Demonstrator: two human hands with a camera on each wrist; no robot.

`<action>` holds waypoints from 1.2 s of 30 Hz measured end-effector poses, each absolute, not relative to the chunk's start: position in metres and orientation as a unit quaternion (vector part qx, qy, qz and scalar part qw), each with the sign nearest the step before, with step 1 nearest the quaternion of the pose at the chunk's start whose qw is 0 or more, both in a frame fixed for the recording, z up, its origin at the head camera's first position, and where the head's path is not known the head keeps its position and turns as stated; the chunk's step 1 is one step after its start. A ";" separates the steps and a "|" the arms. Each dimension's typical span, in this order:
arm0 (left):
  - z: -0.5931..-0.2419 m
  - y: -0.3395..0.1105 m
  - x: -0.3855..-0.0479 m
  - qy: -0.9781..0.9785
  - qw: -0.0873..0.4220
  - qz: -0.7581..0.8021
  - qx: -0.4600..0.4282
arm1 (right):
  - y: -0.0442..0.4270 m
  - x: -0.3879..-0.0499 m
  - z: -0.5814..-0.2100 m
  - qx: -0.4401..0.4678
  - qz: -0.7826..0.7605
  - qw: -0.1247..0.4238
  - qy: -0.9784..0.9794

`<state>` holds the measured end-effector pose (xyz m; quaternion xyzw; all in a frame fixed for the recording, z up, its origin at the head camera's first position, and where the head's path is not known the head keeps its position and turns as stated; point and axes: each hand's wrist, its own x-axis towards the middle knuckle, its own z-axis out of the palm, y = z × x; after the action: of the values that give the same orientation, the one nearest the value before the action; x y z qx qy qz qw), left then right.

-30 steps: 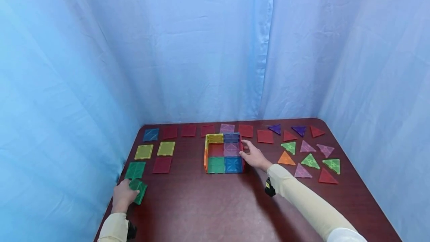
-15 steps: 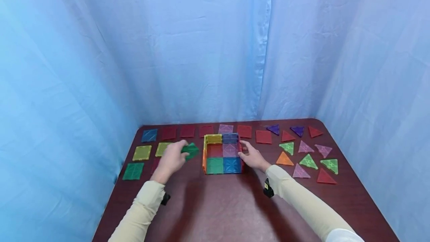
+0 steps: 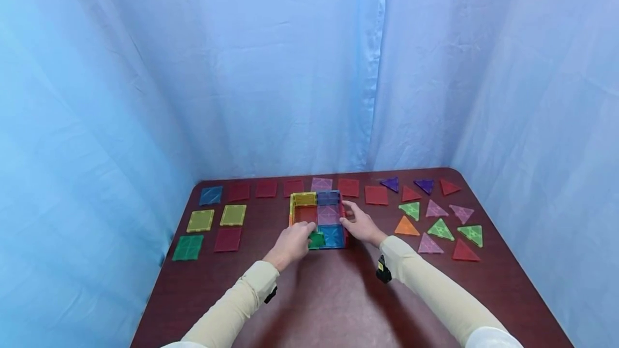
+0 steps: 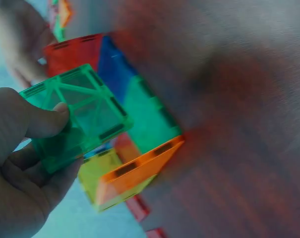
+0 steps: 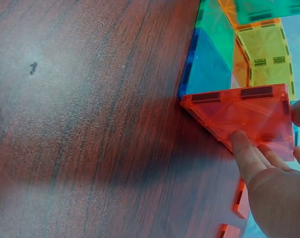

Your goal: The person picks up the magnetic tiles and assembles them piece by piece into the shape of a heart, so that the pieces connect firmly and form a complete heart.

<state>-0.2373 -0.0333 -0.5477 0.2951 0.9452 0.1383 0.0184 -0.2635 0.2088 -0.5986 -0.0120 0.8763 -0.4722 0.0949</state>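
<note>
Between thumb and fingers, my left hand (image 3: 292, 244) pinches a green square magnetic tile (image 4: 83, 109). This tile is held above the near side of a low open box of magnetic tiles, whose floor includes a blue tile (image 3: 332, 235) and a pink tile (image 3: 328, 215). My right hand (image 3: 362, 225) rests its fingertips against the outside of the box's red wall tile (image 5: 259, 111). An orange wall tile (image 4: 140, 166) stands on the left side, with a yellow wall tile (image 3: 303, 198) at the back. The left hand hides part of the box in the head view.
Loose square tiles lie at left, including a green square (image 3: 187, 247) and a yellow square (image 3: 233, 215). Red squares (image 3: 376, 195) line the back. Several triangle tiles, including an orange triangle (image 3: 407, 226), lie at right. Blue curtains (image 3: 271, 69) surround the table (image 3: 333, 305).
My left hand has lifted a green square from the left of the table and carried it rightward to the box. The right hand stays at the red wall.
</note>
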 end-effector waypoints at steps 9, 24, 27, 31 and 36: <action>-0.579 -0.040 -0.236 0.938 -0.025 0.072 0.340 | 0.207 -0.262 -0.598 -0.018 -0.472 0.099 0.876; -0.580 -0.043 -0.239 0.950 -0.024 0.004 0.313 | 0.210 -0.262 -0.596 -0.019 -0.484 0.099 0.869; -0.580 -0.045 -0.239 0.948 -0.030 0.008 0.318 | 0.209 -0.262 -0.596 -0.017 -0.483 0.101 0.870; -0.582 -0.050 -0.239 0.942 -0.053 0.033 0.330 | 0.209 -0.262 -0.598 -0.004 -0.482 0.107 0.870; -0.584 -0.061 -0.237 0.935 -0.076 0.077 0.338 | 0.209 -0.262 -0.600 0.003 -0.476 0.110 0.872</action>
<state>-0.2375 -0.0608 -0.5839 0.3384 0.9347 0.0771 -0.0765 -0.2625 0.2090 -0.5996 0.0027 0.8725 -0.4761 0.1102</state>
